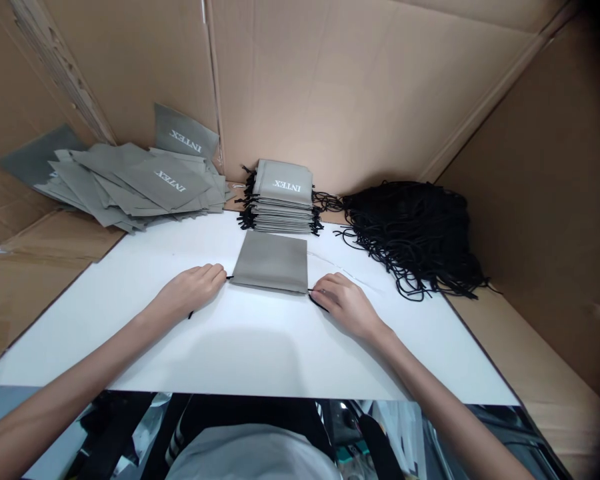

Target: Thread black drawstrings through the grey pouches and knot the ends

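Note:
A grey drawstring pouch (271, 262) lies flat on the white tabletop, its plain face up. At its left near corner, my left hand (200, 285) is closed on the black cord (229, 277), whose end shows below the palm. Opposite, my right hand (341, 300) pinches the black cord (319, 304) coming out at the right near corner. Just behind the pouch stands a neat stack of grey pouches (284, 183) marked INTEX, with black cords sticking out on both sides.
Loose grey pouches (145, 180) are heaped at the back left. A large pile of black cords (413, 227) lies at the back right. Cardboard walls (360, 87) enclose the white table (240, 347) at the back and sides.

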Tool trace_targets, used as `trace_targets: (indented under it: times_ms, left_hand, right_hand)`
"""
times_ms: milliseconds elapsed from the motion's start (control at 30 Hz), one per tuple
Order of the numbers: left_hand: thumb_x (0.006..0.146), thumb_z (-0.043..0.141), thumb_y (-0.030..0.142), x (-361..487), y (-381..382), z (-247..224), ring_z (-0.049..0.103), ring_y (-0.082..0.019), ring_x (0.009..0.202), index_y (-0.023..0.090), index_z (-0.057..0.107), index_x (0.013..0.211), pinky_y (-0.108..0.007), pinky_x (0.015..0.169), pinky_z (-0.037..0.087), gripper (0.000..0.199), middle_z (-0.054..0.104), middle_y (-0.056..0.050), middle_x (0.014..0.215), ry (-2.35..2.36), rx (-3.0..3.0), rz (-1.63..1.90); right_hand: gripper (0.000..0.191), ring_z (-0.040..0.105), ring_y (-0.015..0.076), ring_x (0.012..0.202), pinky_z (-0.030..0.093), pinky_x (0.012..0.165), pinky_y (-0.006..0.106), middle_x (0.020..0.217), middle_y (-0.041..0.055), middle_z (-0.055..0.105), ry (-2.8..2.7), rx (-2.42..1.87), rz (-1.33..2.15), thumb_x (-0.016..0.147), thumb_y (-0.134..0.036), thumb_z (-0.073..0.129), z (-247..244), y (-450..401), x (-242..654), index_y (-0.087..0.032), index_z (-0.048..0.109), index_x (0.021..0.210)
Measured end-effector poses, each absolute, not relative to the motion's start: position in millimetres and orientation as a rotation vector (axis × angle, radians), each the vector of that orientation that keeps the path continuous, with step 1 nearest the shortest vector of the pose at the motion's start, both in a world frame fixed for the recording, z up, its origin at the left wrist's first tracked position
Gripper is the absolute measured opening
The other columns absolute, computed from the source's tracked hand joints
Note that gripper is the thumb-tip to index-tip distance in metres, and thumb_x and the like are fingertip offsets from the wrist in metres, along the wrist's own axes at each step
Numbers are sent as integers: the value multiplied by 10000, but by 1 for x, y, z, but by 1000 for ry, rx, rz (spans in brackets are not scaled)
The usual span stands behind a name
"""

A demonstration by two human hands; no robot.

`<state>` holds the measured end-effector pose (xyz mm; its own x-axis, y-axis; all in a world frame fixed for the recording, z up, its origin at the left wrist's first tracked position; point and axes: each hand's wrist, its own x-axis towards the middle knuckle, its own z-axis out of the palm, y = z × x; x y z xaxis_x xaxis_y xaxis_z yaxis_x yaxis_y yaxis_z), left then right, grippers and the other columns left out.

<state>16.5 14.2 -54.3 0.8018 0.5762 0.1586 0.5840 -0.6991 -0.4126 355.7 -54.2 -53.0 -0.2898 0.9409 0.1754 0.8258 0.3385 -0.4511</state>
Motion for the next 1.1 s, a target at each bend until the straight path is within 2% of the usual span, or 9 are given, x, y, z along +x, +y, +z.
trace_targets:
  times_ms: [167,333,667,833,900,1033,1100]
  left_hand:
    - [933,290,-25,10,16,-54,645,-185,789,164,599,977,-295,628,459,365,680,-69,977,-814,-2567,-312]
    - [982,332,87,3,19,-45,656,-195,805,190,627,954,-297,613,442,313,699,-69,976,-875,-2583,-496]
    - [959,365,65,-12,27,-52,643,-198,766,193,634,934,-300,608,415,298,706,-53,939,-911,-2484,-386]
    - [986,381,144,-16,30,-52,659,-214,747,180,659,918,-313,587,415,288,719,-61,909,-954,-2514,-394]
    - [998,414,233,-13,29,-49,679,-228,806,185,673,956,-320,638,451,267,730,-70,963,-985,-2567,-474]
    - [970,512,389,7,25,-42,660,-270,1050,198,643,1167,-369,869,481,304,685,-95,1215,-968,-2678,-667]
    - [958,537,408,23,24,-42,662,-265,1048,203,657,1137,-371,884,478,297,706,-83,1171,-849,-2775,-661]
  right_hand:
    - [218,571,217,875,435,809,342,893,39,670,-2167,-1568,403,964,-220,500,-50,-57,365,-214,611,777]
    - [199,576,230,896,436,824,358,918,49,675,-2115,-1580,437,947,-235,489,-44,-60,379,-217,612,793]
    - [198,582,223,865,432,812,350,871,41,675,-2062,-1634,495,926,-256,500,-48,-63,400,-213,608,765]
    - [206,586,219,855,432,808,346,866,41,674,-2067,-1627,518,928,-251,507,-49,-63,400,-209,598,748]
    - [204,588,222,863,432,810,347,872,43,677,-2074,-1616,509,930,-246,503,-49,-63,398,-210,597,752]
    - [191,592,232,905,433,818,354,913,48,682,-2079,-1603,491,938,-261,495,-49,-62,393,-217,610,792]
    - [196,595,237,916,436,830,362,927,52,686,-2081,-1594,491,943,-274,493,-49,-61,392,-220,616,800]
